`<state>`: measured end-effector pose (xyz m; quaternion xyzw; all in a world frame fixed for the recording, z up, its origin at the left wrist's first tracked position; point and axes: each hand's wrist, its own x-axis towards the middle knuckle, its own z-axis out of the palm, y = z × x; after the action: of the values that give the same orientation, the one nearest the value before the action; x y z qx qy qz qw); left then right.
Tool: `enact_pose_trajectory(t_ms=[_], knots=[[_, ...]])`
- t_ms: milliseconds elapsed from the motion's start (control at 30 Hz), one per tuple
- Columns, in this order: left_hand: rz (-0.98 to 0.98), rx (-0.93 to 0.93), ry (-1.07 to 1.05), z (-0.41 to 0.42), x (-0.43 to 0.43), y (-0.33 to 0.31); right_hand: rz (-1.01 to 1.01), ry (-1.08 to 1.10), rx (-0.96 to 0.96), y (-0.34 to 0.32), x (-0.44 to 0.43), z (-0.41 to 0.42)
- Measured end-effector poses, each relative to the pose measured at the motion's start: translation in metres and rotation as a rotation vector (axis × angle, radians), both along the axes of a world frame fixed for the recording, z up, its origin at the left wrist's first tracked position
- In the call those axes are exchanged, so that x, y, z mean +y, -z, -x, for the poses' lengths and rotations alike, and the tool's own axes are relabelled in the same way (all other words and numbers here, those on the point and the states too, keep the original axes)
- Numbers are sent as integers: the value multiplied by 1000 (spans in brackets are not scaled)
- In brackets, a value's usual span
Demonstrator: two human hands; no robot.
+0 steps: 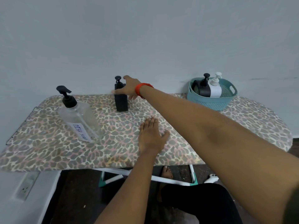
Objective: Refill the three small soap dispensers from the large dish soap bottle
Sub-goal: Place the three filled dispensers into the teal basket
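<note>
A leopard-print ironing board (48,143) stood against a pale wall. Taking the middle of the board as the dial's centre, the large dish soap bottle (77,117) stood at about 9 o'clock. It was clear with a black pump, and its hand-lettered label faced the camera.

At 12 o'clock, near the far edge, stood a square black dispenser (121,102), upright. The right hand (129,89) reached across to it from 4 o'clock, wearing a red thread band (142,88) at the wrist. Its fingers were spread, not closed: one finger lay across the dispenser's shoulder, the thumb rose beside the pump, and the others hung loose on the right side of the dispenser.

The left hand (150,135) lay flat on the cover just right of centre. Its fingers were straight and pressed together, the thumb was splayed toward 3 o'clock, and it held nothing.

At 2 o'clock a teal basket (208,102) sat on the board near the wall. Inside it a round black dispenser (203,89) and a white dispenser (216,90) stood side by side, touching, their pumps rising above the rim.

Below the near edge at 6 o'clock, a bare foot (167,172) showed among the board's white legs.
</note>
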<state>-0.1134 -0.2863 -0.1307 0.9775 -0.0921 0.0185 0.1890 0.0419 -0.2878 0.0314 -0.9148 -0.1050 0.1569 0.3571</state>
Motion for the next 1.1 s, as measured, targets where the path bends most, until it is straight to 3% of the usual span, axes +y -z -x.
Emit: enact_pose_trajectory(t_ms=[133,467,767,1000,1100], knots=[[16,-19,9,0,-1,0,45,23,83,7,14,-7],[16,-7,1,0,-1,1,79,114,-46,0,3,-3],[-4,134,-21,-1,-14,-14,-14,277,-288,-43,-116,40],[72,152,127,-4,-110,-34,-11,481,-493,-88,-226,79],[-1,159,143,3,-127,-18,-15,593,-534,-101,-274,90]])
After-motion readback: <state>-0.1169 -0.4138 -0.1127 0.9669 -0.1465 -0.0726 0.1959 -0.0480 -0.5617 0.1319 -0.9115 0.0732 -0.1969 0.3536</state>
